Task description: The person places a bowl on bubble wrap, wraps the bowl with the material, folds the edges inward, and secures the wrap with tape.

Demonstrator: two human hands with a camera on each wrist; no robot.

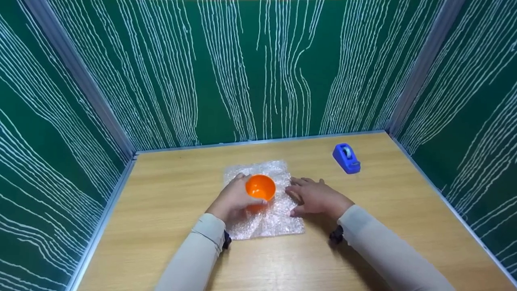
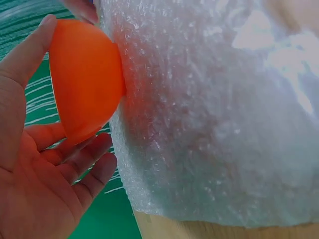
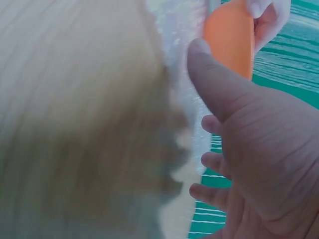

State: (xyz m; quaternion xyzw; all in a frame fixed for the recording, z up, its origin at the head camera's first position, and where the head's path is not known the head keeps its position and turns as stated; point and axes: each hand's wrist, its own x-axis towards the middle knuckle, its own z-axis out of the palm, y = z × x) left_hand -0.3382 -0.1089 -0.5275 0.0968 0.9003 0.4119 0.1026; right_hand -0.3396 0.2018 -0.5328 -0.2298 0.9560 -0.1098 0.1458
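Observation:
An orange bowl (image 1: 260, 187) stands upright on a sheet of bubble wrap (image 1: 266, 224) that lies flat on the table. My left hand (image 1: 236, 198) grips the bowl from the left, its thumb at the near side of the rim and its fingers round the far side. In the left wrist view the bowl (image 2: 84, 79) sits between thumb and fingers, its base against the wrap. My right hand (image 1: 319, 198) is at the right edge of the wrap with its fingers spread. Nothing is held in it; whether its fingertips touch the wrap I cannot tell.
A blue tape dispenser (image 1: 346, 158) stands at the back right of the wooden table (image 1: 173, 226). Green panels (image 1: 258, 72) with white wavy lines enclose the table at the back and both sides, with grey metal posts (image 1: 424, 64) at the corners.

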